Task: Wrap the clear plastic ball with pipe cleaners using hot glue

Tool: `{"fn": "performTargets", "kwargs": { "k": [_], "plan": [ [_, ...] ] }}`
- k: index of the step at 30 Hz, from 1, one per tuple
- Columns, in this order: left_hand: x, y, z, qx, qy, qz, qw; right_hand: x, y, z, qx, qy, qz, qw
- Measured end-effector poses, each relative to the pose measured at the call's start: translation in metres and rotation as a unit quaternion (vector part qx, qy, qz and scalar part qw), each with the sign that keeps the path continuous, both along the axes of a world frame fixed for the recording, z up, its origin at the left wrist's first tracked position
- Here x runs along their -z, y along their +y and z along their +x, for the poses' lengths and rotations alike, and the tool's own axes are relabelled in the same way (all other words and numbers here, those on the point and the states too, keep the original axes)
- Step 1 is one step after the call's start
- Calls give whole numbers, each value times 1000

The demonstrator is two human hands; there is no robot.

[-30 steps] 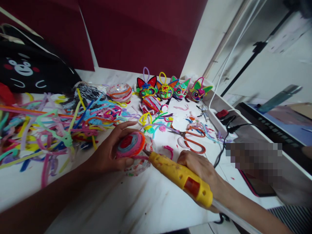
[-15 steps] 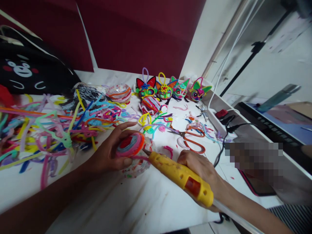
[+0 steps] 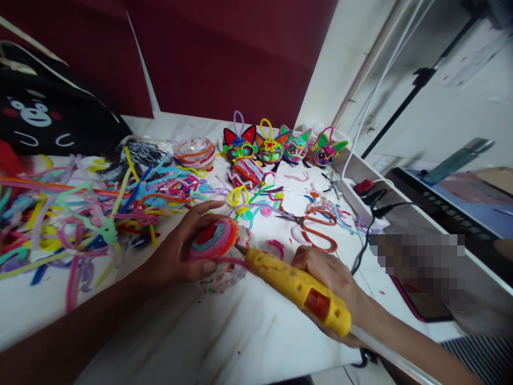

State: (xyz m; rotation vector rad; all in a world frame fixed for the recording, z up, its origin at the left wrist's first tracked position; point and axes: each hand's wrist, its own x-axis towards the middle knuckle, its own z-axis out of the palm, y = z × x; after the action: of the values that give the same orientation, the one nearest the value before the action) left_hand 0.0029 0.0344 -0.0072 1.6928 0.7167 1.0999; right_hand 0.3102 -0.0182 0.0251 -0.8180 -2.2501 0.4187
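My left hand [image 3: 180,246] is closed around a ball [image 3: 214,239] wound with pipe cleaner in red, blue, pink and orange rings. A loose pink pipe cleaner end trails from the ball toward the right. Below it sits a clear plastic half-ball [image 3: 224,278] with coloured specks; whether the two are joined is hidden. My right hand [image 3: 326,283] grips a yellow hot glue gun [image 3: 296,291], a clear glue stick running out of its back. The nozzle points at the ball's orange edge, touching or very close to it. Orange-handled scissors [image 3: 316,227] lie just beyond my right hand.
Loose pipe cleaners [image 3: 92,214] are heaped at left, before a black bag [image 3: 52,107]. Several finished cat-faced balls [image 3: 270,149] line the back, with a striped ball [image 3: 246,174] in front. A power strip [image 3: 364,190], cables and a phone [image 3: 425,299] lie at right.
Almost nothing differs. Both hands keep their grip, and the nozzle stays at the ball's orange edge; any shift is very slight.
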Motion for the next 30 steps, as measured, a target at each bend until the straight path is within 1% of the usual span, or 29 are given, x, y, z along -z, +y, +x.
{"fn": "performTargets", "kwargs": {
  "k": [8,12,16,21,24,30],
  "plan": [
    [-1,0,0,-15,22,-5,1000,1,0,0,14,-2,10,1000],
    [-1,-1,1,-9,12,-2,1000,1,0,0,16,-11,0,1000],
    [0,-1,2,-1,5,-1,1000,3,0,0,14,-6,7,1000],
    [2,-1,1,-9,6,1,1000,6,1,0,12,3,7,1000],
    [2,-1,0,-11,13,1,1000,3,1,-1,11,6,5,1000],
    [-1,-3,2,-11,20,19,1000,-6,0,-3,44,-28,0,999]
  ]
}}
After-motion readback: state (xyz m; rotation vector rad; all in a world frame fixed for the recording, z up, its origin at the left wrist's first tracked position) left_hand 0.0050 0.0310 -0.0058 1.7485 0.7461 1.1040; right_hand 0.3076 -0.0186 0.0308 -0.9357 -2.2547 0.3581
